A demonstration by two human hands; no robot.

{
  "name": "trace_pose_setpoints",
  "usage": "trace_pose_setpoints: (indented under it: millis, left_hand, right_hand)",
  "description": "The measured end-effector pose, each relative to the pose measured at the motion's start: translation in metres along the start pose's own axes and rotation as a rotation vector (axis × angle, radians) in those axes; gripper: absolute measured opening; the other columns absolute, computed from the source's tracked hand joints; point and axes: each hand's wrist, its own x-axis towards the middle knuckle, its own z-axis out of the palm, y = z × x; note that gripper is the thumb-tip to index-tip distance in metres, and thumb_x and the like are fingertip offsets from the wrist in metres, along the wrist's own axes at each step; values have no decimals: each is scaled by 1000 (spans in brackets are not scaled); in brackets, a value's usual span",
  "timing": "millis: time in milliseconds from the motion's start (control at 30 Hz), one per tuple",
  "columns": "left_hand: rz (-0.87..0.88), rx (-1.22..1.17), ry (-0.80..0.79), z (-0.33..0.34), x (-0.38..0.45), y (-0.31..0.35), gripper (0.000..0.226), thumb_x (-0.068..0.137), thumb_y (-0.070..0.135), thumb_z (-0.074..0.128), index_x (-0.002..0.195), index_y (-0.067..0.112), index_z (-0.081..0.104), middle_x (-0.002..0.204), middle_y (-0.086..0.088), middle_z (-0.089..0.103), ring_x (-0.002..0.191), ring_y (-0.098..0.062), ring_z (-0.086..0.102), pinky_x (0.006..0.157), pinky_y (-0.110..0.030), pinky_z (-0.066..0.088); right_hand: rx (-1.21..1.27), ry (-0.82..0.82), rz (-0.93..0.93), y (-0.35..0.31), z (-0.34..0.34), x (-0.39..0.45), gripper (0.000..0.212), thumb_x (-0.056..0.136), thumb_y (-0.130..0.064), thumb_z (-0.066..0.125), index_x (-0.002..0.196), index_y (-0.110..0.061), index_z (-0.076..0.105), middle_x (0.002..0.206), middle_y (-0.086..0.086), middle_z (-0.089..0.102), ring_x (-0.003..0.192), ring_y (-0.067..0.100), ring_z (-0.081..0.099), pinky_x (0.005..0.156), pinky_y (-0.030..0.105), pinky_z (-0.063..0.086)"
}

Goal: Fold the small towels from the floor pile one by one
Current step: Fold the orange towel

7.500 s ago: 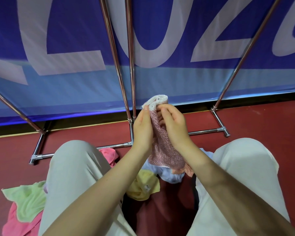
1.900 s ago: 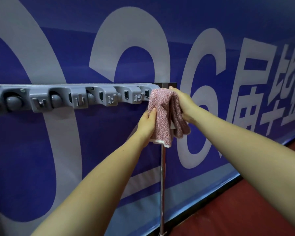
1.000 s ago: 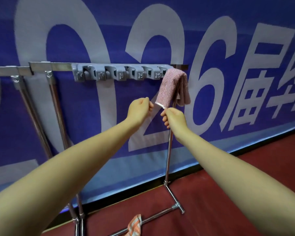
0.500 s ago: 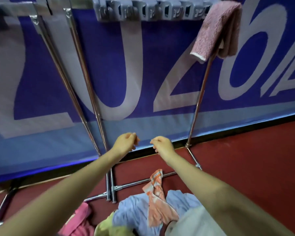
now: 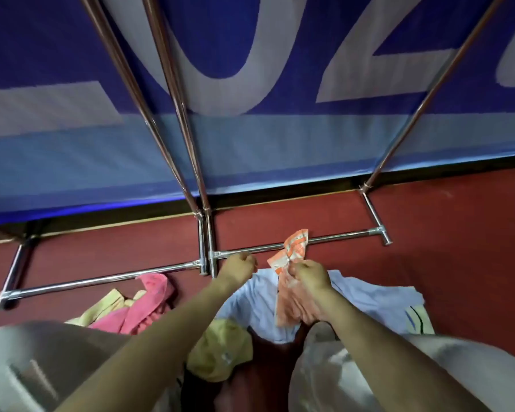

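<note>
Small towels lie in a pile on the red floor between my knees. An orange-and-white towel [image 5: 292, 257] drapes over the rack's low bar, and my right hand [image 5: 309, 275] pinches it near its upper part. My left hand [image 5: 240, 264] hovers just left of it with curled fingers, holding nothing. A light blue towel [image 5: 366, 295] spreads under the orange one. A yellow towel [image 5: 220, 349] lies near my left forearm. A pink towel [image 5: 149, 304] and a pale yellow-green one [image 5: 104, 304] lie to the left.
The steel rack's floor bars [image 5: 339, 236] and slanting poles [image 5: 173, 93] stand right behind the pile. A blue banner [image 5: 280, 138] covers the wall behind. My knees in light trousers [image 5: 42, 364] fill the bottom corners. Red floor [image 5: 464, 233] stretches to the right.
My view dropped from the rack's top, where the folded pink towel hangs, down to the floor pile. Both hands lowered, and my right hand took hold of the orange towel.
</note>
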Motion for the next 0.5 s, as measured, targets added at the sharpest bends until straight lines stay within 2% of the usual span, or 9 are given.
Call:
trace_pose_setpoints:
  millis: [67,133,200,267,333,433,500]
  left_hand:
    - [-38,32,-43,12,16,-21,30,97,11,38,84,6,64,85,-15,66,66,-21,55,64,-28,43]
    - [-54,42,-78,24,30,-36,30,97,8,37,89,6,66,92,-16,69,75,-25,58,72,-31,48]
    - [-47,63,-92,37,43,-46,30,95,5,39,93,5,69,101,-17,70,91,-29,63,82,-33,49]
    - [-39,111,-110,49,57,-52,30,94,5,40,99,1,69,108,-16,70,103,-30,63,88,-34,48]
    - [-17,186,-136,62,74,-59,31,94,7,40,106,0,68,111,-15,69,107,-30,62,90,-34,46]
    - [10,224,-146,79,96,-73,38,93,20,37,108,5,69,114,-10,69,109,-27,61,90,-28,44]
    - [15,213,-146,91,107,-83,48,88,30,30,107,6,68,112,-9,68,106,-26,61,85,-24,42]
  right_hand:
    - [-16,-13,22,17,10,13,20,90,-22,56,88,-7,70,86,11,70,79,24,61,70,30,44]
    - [-61,-30,31,30,18,24,19,93,-24,54,88,-13,69,88,7,68,86,23,60,77,31,44]
    - [-109,-20,23,44,25,39,19,92,-20,52,87,-15,69,89,5,67,91,25,60,76,29,42]
    - [-260,26,12,57,30,52,27,92,-23,47,94,-9,71,96,12,70,92,31,63,69,26,37]
    - [-406,65,-32,69,35,66,37,91,-29,42,99,-6,70,99,16,70,92,34,63,68,25,34]
    - [-513,77,-74,87,38,88,26,93,-20,50,110,-11,66,101,11,69,94,29,63,72,24,33]
    - [-585,53,-59,104,41,105,27,94,-22,49,116,-14,63,103,7,67,95,24,62,75,23,35]
